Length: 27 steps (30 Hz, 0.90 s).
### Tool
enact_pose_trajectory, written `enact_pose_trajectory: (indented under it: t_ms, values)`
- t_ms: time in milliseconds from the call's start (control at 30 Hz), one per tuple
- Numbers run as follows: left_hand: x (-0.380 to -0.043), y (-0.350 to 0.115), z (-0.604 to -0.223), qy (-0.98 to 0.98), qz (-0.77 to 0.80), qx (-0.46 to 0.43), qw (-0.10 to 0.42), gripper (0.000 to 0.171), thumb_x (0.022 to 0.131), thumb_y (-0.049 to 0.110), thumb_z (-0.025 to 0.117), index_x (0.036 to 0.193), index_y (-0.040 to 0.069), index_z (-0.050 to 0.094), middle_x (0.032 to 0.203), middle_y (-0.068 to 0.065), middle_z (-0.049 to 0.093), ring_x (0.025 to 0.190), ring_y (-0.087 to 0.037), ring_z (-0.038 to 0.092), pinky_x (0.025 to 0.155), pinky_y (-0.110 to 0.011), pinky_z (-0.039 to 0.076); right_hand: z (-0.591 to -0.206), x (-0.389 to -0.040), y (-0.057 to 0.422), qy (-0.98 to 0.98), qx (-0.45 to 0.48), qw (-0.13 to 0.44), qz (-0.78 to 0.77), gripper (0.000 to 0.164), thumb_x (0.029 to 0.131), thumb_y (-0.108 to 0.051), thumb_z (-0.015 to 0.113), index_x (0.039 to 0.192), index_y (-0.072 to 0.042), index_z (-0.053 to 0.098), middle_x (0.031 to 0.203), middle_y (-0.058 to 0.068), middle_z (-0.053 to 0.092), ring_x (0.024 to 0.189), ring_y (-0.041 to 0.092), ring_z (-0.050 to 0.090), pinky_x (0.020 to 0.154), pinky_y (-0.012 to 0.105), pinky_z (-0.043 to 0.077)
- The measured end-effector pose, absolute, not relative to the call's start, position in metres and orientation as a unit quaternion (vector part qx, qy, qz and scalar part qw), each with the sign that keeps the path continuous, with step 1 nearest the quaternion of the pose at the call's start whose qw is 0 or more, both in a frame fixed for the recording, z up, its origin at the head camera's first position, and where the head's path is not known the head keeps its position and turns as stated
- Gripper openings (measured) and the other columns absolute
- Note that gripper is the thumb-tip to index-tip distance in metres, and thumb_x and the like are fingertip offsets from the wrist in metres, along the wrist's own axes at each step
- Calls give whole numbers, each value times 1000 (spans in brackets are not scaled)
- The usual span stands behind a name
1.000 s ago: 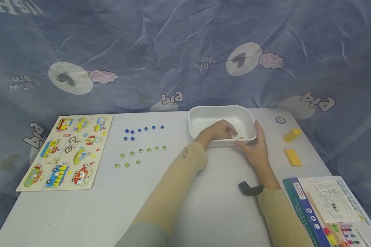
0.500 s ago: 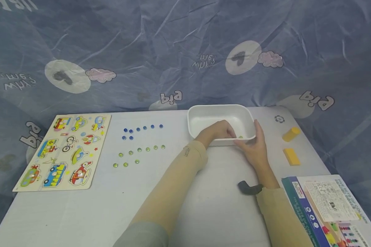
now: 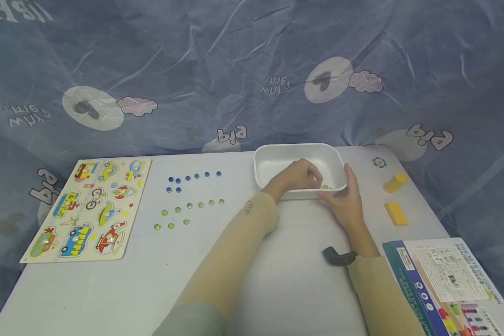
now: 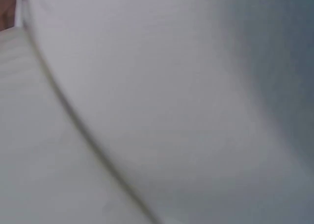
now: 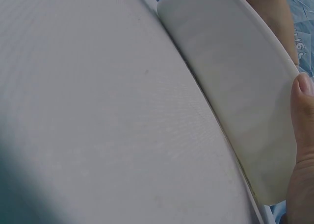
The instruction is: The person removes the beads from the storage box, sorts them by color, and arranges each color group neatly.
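Note:
In the head view, my left hand (image 3: 299, 175) reaches over the near rim into a white plastic tray (image 3: 273, 156), fingers pointing down. A few small green glass beads (image 3: 326, 186) lie by its fingertips; whether one is pinched is too small to tell. My right hand (image 3: 347, 203) holds the tray's near right corner, thumb at the front rim and fingers along the right side. In the right wrist view the thumb (image 5: 305, 101) rests at the rim of the tray (image 5: 230, 72). The left wrist view shows mostly white surface, with a sliver of hand at top left.
Blue beads (image 3: 196, 176) and green beads (image 3: 189, 205) lie in rows left of the tray. A wooden picture puzzle (image 3: 88, 210) lies far left. To the right are a yellow cylinder (image 3: 395, 183), a yellow block (image 3: 396, 213) and a printed box (image 3: 449, 280).
My left fingers dipped toward the beads in the tray, then rose slightly. My right hand has kept its place on the tray. The bead rows look the same.

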<state>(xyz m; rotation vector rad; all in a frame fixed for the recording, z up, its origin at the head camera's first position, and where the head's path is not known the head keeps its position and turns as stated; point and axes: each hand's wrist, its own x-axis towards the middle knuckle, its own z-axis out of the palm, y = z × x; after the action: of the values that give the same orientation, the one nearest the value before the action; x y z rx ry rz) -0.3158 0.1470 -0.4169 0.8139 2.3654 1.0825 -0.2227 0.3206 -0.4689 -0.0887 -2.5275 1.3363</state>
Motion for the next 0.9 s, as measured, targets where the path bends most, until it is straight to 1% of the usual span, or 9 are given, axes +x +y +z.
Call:
enact_pose_trajectory:
  t_ms: [33,67,167,333,433,467,600,667,900]
  values:
    - [-316,146,-414,846,397,294,200,18,83,24,72,101,20,72,88,3,65,79,-10,56,74,-23,48,-469,-223,320,-875,-30,140,462,106,75,-35,79,152,-27,7,159,2,10,148,27,11,119,49,11]
    - [-315,144,-410,845,402,298,191,20,82,27,74,101,21,72,81,2,61,80,-11,55,74,-23,48,-469,-223,320,-875,-30,139,462,106,75,-35,79,152,-27,7,159,2,10,147,27,11,119,50,11]
    - [-312,136,-396,842,413,307,164,20,80,31,75,99,25,72,98,8,65,100,-8,56,88,-23,46,-470,-224,321,-877,-33,139,459,107,74,-37,79,152,-27,7,159,2,10,147,27,11,118,51,11]
    - [-301,113,-363,830,419,348,125,23,82,32,73,103,23,71,115,9,65,114,-5,52,99,-19,41,-471,-224,321,-879,-39,138,454,108,73,-39,80,152,-29,6,159,0,10,147,26,12,118,51,11]
    - [-291,91,-342,829,413,362,107,25,84,33,71,106,21,70,108,11,66,107,-7,54,92,-16,41,-471,-225,320,-879,-44,136,454,108,74,-40,79,152,-31,5,159,0,10,147,27,13,118,51,10]
    - [-287,83,-335,830,411,363,102,25,84,34,70,106,22,70,102,9,64,99,-8,53,86,-16,42,-471,-225,320,-880,-46,136,452,108,73,-41,79,152,-31,5,159,0,10,147,27,13,119,51,10]
    - [-275,41,-318,834,420,348,76,22,84,34,70,103,23,71,77,3,45,72,-13,35,65,-24,32,-472,-226,318,-883,-55,143,443,109,72,-41,80,151,-32,6,159,-2,12,147,24,12,119,49,9]
    - [-270,16,-314,837,432,330,64,21,83,33,71,102,23,71,73,0,36,69,-14,32,63,-26,30,-473,-226,318,-885,-59,148,438,109,71,-41,80,151,-33,7,159,-2,12,148,23,12,119,47,9]
    - [-262,-75,-329,872,442,208,39,25,79,38,74,101,24,73,69,0,31,67,-17,31,59,-29,28,-473,-224,318,-885,-66,141,439,108,72,-41,80,151,-34,6,160,-3,10,148,23,11,120,47,9]
